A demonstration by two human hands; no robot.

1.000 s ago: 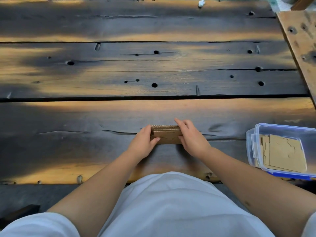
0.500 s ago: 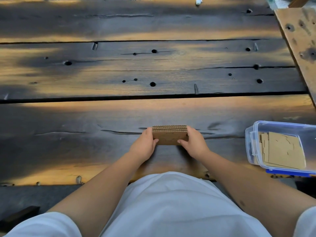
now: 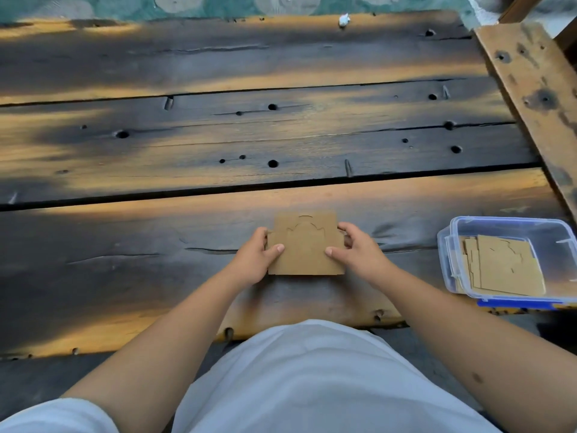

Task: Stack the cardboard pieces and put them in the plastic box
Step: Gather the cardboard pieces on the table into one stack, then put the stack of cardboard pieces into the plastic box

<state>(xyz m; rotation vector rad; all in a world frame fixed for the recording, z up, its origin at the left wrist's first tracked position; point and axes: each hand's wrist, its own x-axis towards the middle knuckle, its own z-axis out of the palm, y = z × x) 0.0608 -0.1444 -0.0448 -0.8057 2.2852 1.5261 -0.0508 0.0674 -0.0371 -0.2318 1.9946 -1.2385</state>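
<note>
A stack of brown cardboard pieces [image 3: 304, 245] is held above the dark wooden table, its broad face with cut outlines turned up toward me. My left hand [image 3: 254, 260] grips its left edge, thumb on the top face. My right hand [image 3: 359, 254] grips the right edge the same way. A clear plastic box [image 3: 468, 226] with a blue lid underneath sits at the right, near the table's front edge. Several flat cardboard pieces [image 3: 502, 267] lie inside it.
The table [image 3: 218, 145] is made of wide dark planks with holes and gaps. A lighter wooden beam [image 3: 537, 89] runs along the right side behind the box. A small white scrap [image 3: 343, 19] lies at the far edge.
The stack stood on its edge, squeezed between both hands. It has been tipped back so its broad face shows, and both thumbs now rest on that face.
</note>
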